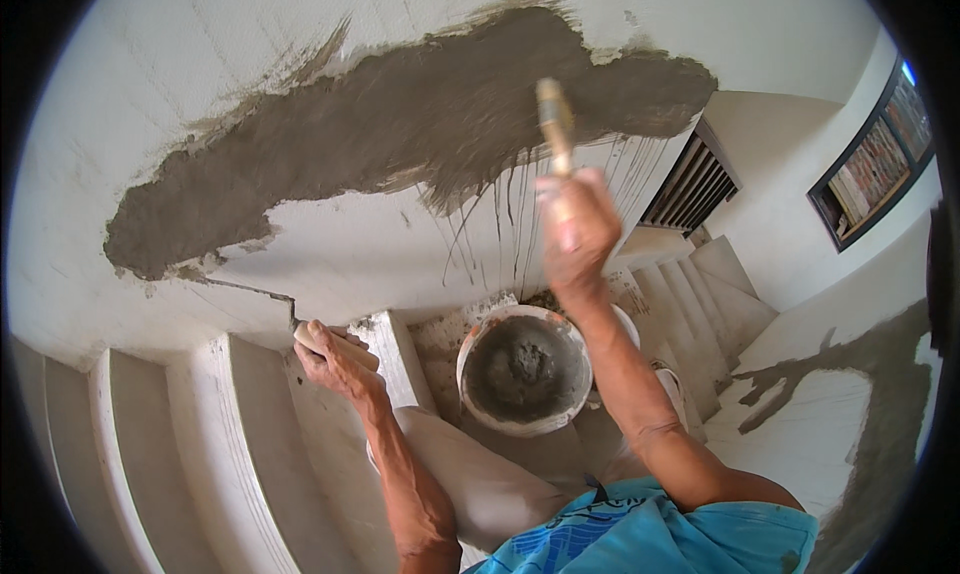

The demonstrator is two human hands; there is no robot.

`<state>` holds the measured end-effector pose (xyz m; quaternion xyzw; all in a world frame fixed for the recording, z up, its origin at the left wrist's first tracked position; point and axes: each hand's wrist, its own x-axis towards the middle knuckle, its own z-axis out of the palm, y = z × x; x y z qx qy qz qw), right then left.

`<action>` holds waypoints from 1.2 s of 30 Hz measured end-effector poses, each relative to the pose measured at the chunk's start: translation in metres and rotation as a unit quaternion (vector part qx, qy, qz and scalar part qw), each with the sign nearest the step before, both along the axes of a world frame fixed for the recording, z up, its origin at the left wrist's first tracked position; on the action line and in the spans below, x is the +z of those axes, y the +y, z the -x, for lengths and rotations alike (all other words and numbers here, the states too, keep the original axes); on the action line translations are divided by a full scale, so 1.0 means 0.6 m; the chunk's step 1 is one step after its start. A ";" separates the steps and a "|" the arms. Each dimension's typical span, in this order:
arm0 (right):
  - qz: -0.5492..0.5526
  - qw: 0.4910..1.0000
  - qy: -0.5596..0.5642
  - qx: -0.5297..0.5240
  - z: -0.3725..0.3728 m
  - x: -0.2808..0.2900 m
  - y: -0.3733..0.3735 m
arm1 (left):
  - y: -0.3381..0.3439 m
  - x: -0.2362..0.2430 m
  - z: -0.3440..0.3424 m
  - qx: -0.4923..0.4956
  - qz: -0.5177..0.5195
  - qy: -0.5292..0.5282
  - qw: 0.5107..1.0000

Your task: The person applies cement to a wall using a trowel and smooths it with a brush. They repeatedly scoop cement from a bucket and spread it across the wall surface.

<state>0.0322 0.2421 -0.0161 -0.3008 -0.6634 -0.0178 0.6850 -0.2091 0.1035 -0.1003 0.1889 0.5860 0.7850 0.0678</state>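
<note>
My right hand (pixel 577 224) is closed round the handle of a paintbrush (pixel 555 124), its bristles up against or just in front of the wet grey mortar patch (pixel 400 114) on the white wall. Motion blurs the hand and brush. Lower left, my left hand (pixel 338 359) grips the wooden handle of a trowel (pixel 290 314). The trowel's thin blade, seen edge-on, reaches left toward the patch's lower edge; whether it touches the wall I cannot tell. Between my arms stands a round bucket (pixel 470 374) with grey mortar (pixel 525 364) inside.
Stair steps (pixel 235 424) fill the lower left, and more steps (pixel 690 304) run down at the right. Dark drips streak the wall below the patch. A slatted opening (pixel 690 184) and a dark-framed window (pixel 875 169) lie to the right. Another mortar smear (pixel 885 404) marks the right-hand wall.
</note>
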 end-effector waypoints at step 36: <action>-0.031 0.990 -0.059 0.125 0.013 0.051 -0.019 | -0.006 0.009 -0.004 -0.009 0.020 0.009 1.000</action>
